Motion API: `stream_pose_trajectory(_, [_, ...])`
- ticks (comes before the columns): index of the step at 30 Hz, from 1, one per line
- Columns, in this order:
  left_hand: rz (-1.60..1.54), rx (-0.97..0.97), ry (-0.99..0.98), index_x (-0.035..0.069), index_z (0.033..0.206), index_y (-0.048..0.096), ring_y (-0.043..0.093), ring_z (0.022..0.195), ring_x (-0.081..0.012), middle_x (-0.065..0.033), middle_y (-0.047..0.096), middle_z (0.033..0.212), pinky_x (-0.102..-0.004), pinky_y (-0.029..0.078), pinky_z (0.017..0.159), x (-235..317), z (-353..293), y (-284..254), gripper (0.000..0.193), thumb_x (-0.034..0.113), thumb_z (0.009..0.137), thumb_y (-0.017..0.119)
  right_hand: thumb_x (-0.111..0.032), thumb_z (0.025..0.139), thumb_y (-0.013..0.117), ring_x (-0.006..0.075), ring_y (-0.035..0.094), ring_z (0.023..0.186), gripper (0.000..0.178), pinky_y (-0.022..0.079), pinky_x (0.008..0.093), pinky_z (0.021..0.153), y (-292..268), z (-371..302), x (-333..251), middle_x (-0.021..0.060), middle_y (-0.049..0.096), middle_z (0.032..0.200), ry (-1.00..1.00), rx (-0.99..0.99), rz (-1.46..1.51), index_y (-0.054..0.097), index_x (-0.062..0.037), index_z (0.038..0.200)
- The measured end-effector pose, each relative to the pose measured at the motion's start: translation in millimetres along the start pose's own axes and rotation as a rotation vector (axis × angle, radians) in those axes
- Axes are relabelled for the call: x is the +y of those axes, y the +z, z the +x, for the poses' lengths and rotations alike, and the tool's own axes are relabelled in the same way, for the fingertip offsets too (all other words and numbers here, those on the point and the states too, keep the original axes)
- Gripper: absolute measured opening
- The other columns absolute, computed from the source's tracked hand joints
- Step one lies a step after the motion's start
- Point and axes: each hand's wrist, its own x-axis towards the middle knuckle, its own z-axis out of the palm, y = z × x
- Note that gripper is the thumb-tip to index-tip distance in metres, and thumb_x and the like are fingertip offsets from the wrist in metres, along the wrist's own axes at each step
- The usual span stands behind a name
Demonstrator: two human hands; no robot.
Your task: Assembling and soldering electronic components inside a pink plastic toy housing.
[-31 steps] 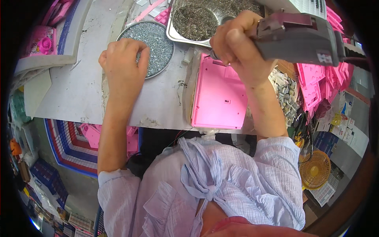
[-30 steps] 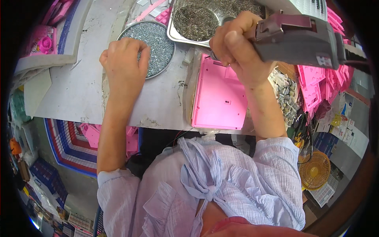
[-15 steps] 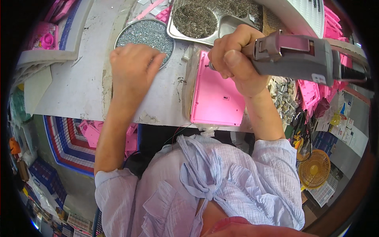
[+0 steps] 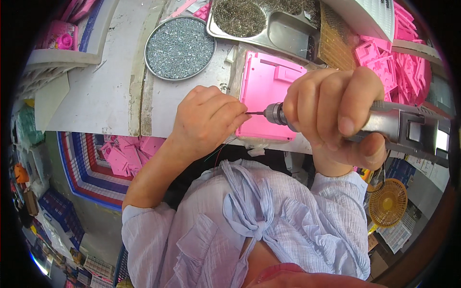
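My right hand (image 4: 336, 113) is wrapped round a grey electric screwdriver (image 4: 401, 127), held almost level with its thin dark bit (image 4: 257, 113) pointing left. The fingers of my left hand (image 4: 206, 117) are pinched together at the bit's tip; whatever they hold is too small and hidden to name. Both hands are raised over a pink plastic panel (image 4: 266, 79) at the table's near edge, partly covered by my right hand. Left of the panel stands a round metal dish (image 4: 180, 79) filled with small silvery screws.
Behind the panel, a steel compartment tray (image 4: 293, 33) holds small brownish metal parts. Pink plastic pieces (image 4: 408, 72) are heaped at the right. A striped basket (image 4: 72, 168) with pink parts stands below the table at left; a yellow round basket (image 4: 388, 204) is at lower right.
My left hand has moved from above the screw dish rightward and nearer to me, up to the bit. My right hand has brought the screwdriver nearer, and its bit now shows.
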Motion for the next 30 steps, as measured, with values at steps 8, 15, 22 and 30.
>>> stream_pose_trajectory(8, [0.092, -0.027, 0.13, 0.01, 0.086, 0.064, 0.058, 0.073, -0.0184, -0.0003, 0.062, 0.082, -0.0342, 0.044, 0.067, 3.8, -6.3, -3.6, 0.024, 0.016, 0.072, 0.083, -0.044, 0.096, 0.068, 0.011, 0.051, 0.05, 0.033, 0.042, 0.029, 0.053, 22.0, -7.9, 2.9, -0.0041, 0.053, 0.062, 0.106, 0.087, -0.039, 0.055, -0.0143, 0.095])
stream_pose_trajectory(15, [-0.051, 0.24, -0.264, 0.006, 0.074, 0.061, 0.053, 0.06, -0.0267, -0.0054, 0.057, 0.067, -0.0373, 0.042, 0.059, -7.5, -17.8, -19.1, 0.023, 0.014, 0.084, 0.08, -0.032, 0.096, 0.07, 0.0115, 0.046, 0.053, 0.031, 0.038, 0.0291, 0.052, 18.2, -14.5, 27.0, 0.0017, 0.052, 0.063, 0.079, 0.111, -0.148, 0.052, -0.0068, 0.092])
stream_pose_trajectory(22, [-0.068, 0.09, -0.317, 0.007, 0.073, 0.057, 0.051, 0.062, -0.0296, -0.0072, 0.055, 0.068, -0.0397, 0.041, 0.06, -2.3, -37.3, -11.1, 0.025, 0.013, 0.084, 0.079, -0.013, 0.093, 0.07, 0.0138, 0.05, 0.06, 0.024, 0.04, 0.0284, 0.056, 22.3, -11.7, 35.1, 0.0053, 0.055, 0.068, 0.23, -0.053, -0.546, 0.05, -0.0056, 0.085])
stream_pose_trajectory(30, [0.042, 0.158, -0.131, 0.009, 0.088, 0.066, 0.061, 0.078, -0.0241, -0.0031, 0.064, 0.083, -0.039, 0.044, 0.075, 9.4, -39.4, 19.1, 0.019, 0.013, 0.077, 0.08, -0.024, 0.095, 0.071, 0.014, 0.049, 0.055, 0.025, 0.04, 0.0296, 0.053, 16.8, -15.9, 36.1, 0.0025, 0.053, 0.065, 0.104, -0.002, -0.304, 0.054, -0.0066, 0.089])
